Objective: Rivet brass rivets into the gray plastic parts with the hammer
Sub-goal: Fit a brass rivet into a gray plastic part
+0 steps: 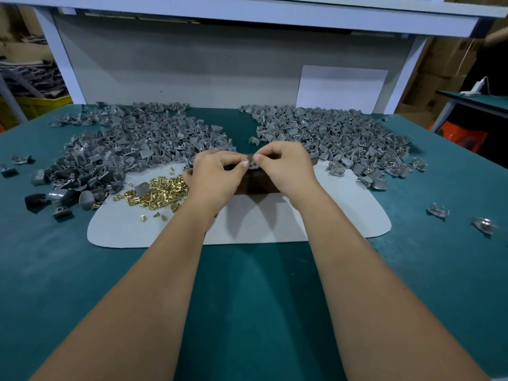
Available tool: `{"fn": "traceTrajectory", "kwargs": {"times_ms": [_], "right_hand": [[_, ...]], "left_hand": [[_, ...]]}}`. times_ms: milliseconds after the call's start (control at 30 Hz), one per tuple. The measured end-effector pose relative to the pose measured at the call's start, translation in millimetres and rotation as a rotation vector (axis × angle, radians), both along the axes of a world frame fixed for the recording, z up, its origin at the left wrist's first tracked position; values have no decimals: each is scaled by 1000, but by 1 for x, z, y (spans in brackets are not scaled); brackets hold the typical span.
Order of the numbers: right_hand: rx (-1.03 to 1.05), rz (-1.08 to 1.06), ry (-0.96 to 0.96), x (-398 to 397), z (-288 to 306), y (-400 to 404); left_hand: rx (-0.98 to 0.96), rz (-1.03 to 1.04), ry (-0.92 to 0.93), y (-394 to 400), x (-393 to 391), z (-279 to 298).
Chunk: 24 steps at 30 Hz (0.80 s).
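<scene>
My left hand (217, 174) and my right hand (283, 166) meet over a dark block (258, 185) at the back of a light grey mat (269, 224). Between their fingertips both pinch one small gray plastic part (251, 162) with a brass rivet in it. A heap of loose brass rivets (159, 195) lies on the mat just left of my left hand. A large pile of gray plastic parts (132, 149) fills the back left, and another pile (338, 138), some showing brass, fills the back right. No hammer is in view.
The bench has a teal cover (247, 298). Stray gray parts lie at the far left (19, 160) and near the right edge (437, 211). A grey back panel (192, 67) with white frame posts closes off the bench behind the piles.
</scene>
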State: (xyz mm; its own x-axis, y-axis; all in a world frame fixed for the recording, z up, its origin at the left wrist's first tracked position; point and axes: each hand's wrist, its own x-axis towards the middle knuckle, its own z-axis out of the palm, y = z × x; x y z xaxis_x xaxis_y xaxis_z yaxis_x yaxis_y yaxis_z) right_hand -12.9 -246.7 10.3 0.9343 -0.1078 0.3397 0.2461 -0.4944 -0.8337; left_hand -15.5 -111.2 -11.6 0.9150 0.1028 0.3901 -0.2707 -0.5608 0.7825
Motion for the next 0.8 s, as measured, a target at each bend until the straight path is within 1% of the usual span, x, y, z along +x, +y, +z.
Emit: {"fn": "traceTrajectory", "kwargs": {"times_ms": [133, 300, 400, 533, 800], "right_hand": [[-58, -33, -10, 3, -2, 2], [-215, -94, -62, 4, -5, 9], [-257, -104, -77, 3, -4, 9], [-378, -121, -88, 2, 0, 12], [-317, -121, -76, -1, -3, 11]], "left_hand": [[-7, -13, -23, -1, -2, 0], [-2, -31, -25, -1, -4, 2], [11, -29, -28, -2, -5, 4], [-17, -83, -14, -1, -5, 5], [-74, -61, 27, -1, -10, 4]]}}
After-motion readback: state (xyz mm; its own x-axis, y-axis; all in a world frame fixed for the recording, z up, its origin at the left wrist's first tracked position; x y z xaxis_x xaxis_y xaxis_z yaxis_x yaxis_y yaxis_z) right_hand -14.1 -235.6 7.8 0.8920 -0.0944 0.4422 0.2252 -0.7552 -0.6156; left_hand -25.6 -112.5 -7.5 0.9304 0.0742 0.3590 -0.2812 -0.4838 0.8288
